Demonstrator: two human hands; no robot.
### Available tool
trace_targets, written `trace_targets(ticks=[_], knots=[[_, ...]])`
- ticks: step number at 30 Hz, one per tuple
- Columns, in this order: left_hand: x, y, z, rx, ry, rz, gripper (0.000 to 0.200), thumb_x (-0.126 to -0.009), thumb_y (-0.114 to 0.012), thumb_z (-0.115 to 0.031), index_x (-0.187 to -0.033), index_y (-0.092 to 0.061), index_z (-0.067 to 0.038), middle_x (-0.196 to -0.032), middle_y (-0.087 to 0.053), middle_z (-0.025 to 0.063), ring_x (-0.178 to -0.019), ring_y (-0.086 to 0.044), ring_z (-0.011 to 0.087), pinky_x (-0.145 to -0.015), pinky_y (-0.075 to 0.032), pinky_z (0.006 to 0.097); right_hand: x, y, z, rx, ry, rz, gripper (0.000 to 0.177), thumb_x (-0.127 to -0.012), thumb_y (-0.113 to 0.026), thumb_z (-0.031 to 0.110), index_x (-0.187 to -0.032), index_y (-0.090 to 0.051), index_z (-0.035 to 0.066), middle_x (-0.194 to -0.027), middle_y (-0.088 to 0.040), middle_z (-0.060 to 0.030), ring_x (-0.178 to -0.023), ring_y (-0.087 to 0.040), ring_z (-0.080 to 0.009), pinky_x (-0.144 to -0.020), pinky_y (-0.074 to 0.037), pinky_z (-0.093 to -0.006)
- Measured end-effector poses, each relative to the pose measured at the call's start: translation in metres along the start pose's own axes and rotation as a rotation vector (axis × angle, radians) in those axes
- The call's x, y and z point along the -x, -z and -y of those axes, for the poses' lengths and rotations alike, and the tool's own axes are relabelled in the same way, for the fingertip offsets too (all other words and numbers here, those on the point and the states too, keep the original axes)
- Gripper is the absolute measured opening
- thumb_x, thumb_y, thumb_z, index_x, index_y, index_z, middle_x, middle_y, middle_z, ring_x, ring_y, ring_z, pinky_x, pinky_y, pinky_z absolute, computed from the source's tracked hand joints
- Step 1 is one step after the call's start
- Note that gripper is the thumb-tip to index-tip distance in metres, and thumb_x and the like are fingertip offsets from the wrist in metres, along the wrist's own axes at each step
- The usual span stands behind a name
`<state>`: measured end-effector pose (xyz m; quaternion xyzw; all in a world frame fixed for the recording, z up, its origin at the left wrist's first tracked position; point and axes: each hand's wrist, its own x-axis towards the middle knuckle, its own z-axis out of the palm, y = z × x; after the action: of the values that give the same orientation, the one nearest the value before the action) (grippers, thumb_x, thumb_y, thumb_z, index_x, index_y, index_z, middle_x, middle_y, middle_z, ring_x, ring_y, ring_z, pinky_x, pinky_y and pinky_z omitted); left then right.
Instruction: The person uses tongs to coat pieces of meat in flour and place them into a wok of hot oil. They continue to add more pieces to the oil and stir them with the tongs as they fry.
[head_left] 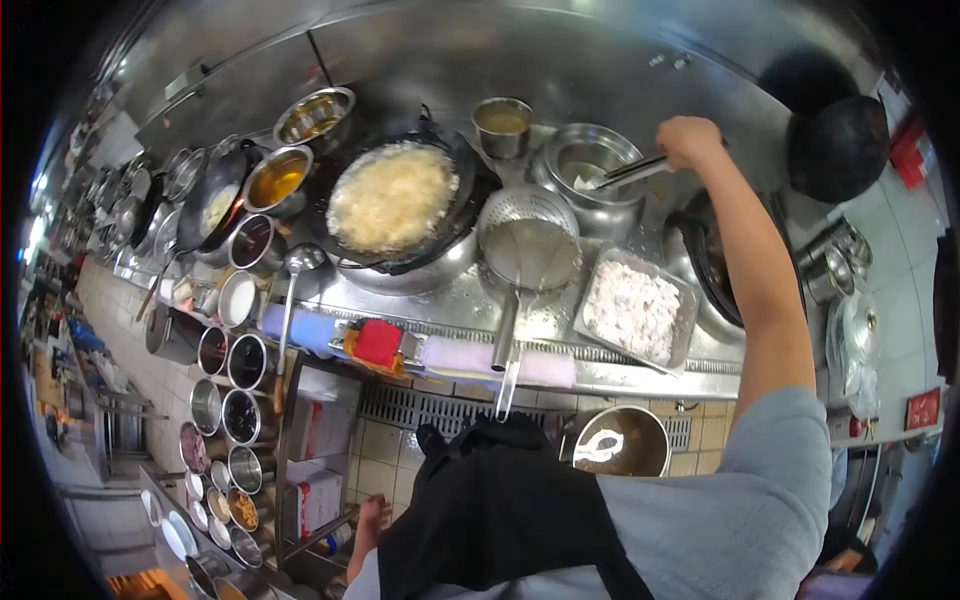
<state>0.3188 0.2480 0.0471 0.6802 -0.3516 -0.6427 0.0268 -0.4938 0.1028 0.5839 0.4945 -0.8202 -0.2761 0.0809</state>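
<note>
My right hand (690,142) is closed around the handle of metal tongs (632,172). Their far end reaches into a steel pot (590,208) on the counter, where a small white piece (585,183) shows at the tip. Left of that pot, a perforated strainer (528,235) rests with its handle towards me. A rectangular tray of white, coated pieces (632,310) lies in front of the pot. Food is frying in pale, bubbling oil in a large wok (392,195). Low beside my body, my left hand (374,515) has its fingers curled, with nothing visible in them.
Bowls of amber liquid (278,180) and a ladle (305,258) stand left of the wok. Several sauce and ingredient containers (240,415) fill the rack at left. Folded towels (500,360) line the counter's front edge. A bucket (622,440) sits below; a dark wok (838,150) hangs at right.
</note>
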Motion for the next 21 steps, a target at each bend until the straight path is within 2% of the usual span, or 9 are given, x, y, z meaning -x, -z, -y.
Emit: trace_targets(ticks=[1, 4, 7, 11, 14, 15, 18, 20, 21], knots=[[0.002, -0.003, -0.028, 0.018, 0.096, -0.096, 0.037, -0.086, -0.051, -0.035, -0.111, -0.053, -0.008, -0.094, -0.061, 0.0090, -0.076, -0.060, 0.0210, -0.060, -0.048, 0.0350, 0.017, 0.014, 0.000, -0.073, -0.009, -0.042, 0.033, -0.065, -0.075, 0.020, -0.097, -0.068, 0.014, -0.098, -0.066, -0.0066, -0.092, -0.063, -0.0276, -0.074, -0.051, -0.0398], [-0.017, -0.018, -0.092, -0.071, -0.133, -0.168, 0.036, -0.085, -0.052, -0.032, -0.110, -0.057, -0.006, -0.093, -0.063, 0.0086, -0.075, -0.061, 0.0198, -0.064, -0.049, 0.0325, 0.030, 0.028, 0.023, -0.317, -0.005, -0.144, 0.036, -0.067, -0.073, 0.021, -0.102, -0.066, 0.020, -0.101, -0.065, -0.0059, -0.096, -0.061, -0.0258, -0.081, -0.049, -0.0393], [-0.026, -0.034, -0.149, -0.235, -0.368, -0.230, 0.035, -0.082, -0.055, -0.028, -0.108, -0.060, -0.005, -0.090, -0.065, 0.0090, -0.074, -0.062, 0.0172, -0.066, -0.049, 0.0299, 0.007, 0.028, 0.077, -0.533, 0.099, -0.188, 0.039, -0.067, -0.073, 0.024, -0.104, -0.065, 0.016, -0.103, -0.064, -0.0098, -0.096, -0.060, -0.0281, -0.081, -0.048, -0.0383], [-0.028, -0.069, -0.188, -0.126, -0.409, -0.125, 0.033, -0.083, -0.055, -0.024, -0.109, -0.058, -0.004, -0.090, -0.065, 0.0086, -0.076, -0.063, 0.0182, -0.068, -0.049, 0.0296, -0.069, 0.005, 0.173, -0.742, 0.270, -0.125, 0.041, -0.069, -0.071, 0.028, -0.107, -0.064, 0.014, -0.104, -0.064, -0.0103, -0.097, -0.060, -0.0278, -0.083, -0.047, -0.0375], [-0.038, -0.085, -0.174, -0.194, -0.562, -0.121, 0.033, -0.083, -0.054, -0.022, -0.110, -0.057, -0.003, -0.084, -0.064, 0.0077, -0.073, -0.061, 0.0168, -0.066, -0.049, 0.0280, -0.075, -0.007, 0.213, -0.862, 0.241, -0.192, 0.041, -0.070, -0.070, 0.030, -0.108, -0.063, 0.015, -0.107, -0.063, -0.0105, -0.099, -0.059, -0.0277, -0.085, -0.046, -0.0374], [-0.003, -0.092, -0.183, -0.070, -0.487, -0.029, 0.033, -0.084, -0.053, -0.022, -0.110, -0.056, -0.003, -0.081, -0.063, 0.0068, -0.072, -0.061, 0.0156, -0.067, -0.049, 0.0282, -0.067, -0.012, 0.220, -0.913, 0.213, -0.252, 0.042, -0.071, -0.069, 0.030, -0.109, -0.063, 0.013, -0.107, -0.062, -0.0118, -0.099, -0.059, -0.0279, -0.084, -0.046, -0.0370], [0.022, -0.090, -0.146, -0.193, -0.480, -0.088, 0.030, -0.084, -0.049, -0.023, -0.103, -0.060, -0.003, -0.082, -0.064, 0.0094, -0.074, -0.062, 0.0197, -0.070, -0.049, 0.0325, -0.041, -0.049, 0.208, -1.145, 0.229, -0.316, 0.042, -0.072, -0.068, 0.032, -0.109, -0.062, 0.013, -0.105, -0.062, -0.0150, -0.101, -0.058, -0.0303, -0.085, -0.045, -0.0376], [-0.044, -0.071, -0.056, -0.419, -0.376, -0.080, 0.030, -0.081, -0.047, -0.024, -0.094, -0.063, -0.003, -0.084, -0.065, 0.0117, -0.080, -0.062, 0.0255, -0.075, -0.048, 0.0363, -0.014, -0.090, 0.191, -1.156, 0.191, -0.470, 0.041, -0.074, -0.068, 0.028, -0.110, -0.062, 0.010, -0.092, -0.066, -0.0143, -0.085, -0.063, -0.0257, -0.076, -0.048, -0.0349], [-0.026, -0.066, -0.046, -0.536, -0.308, 0.007, 0.031, -0.079, -0.048, -0.027, -0.088, -0.065, -0.003, -0.083, -0.064, 0.0142, -0.084, -0.061, 0.0304, -0.078, -0.047, 0.0392, 0.009, -0.103, 0.179, -1.286, 0.124, -0.381, 0.039, -0.075, -0.068, 0.025, -0.110, -0.061, 0.009, -0.084, -0.065, -0.0117, -0.075, -0.062, -0.0213, -0.070, -0.048, -0.0327]])
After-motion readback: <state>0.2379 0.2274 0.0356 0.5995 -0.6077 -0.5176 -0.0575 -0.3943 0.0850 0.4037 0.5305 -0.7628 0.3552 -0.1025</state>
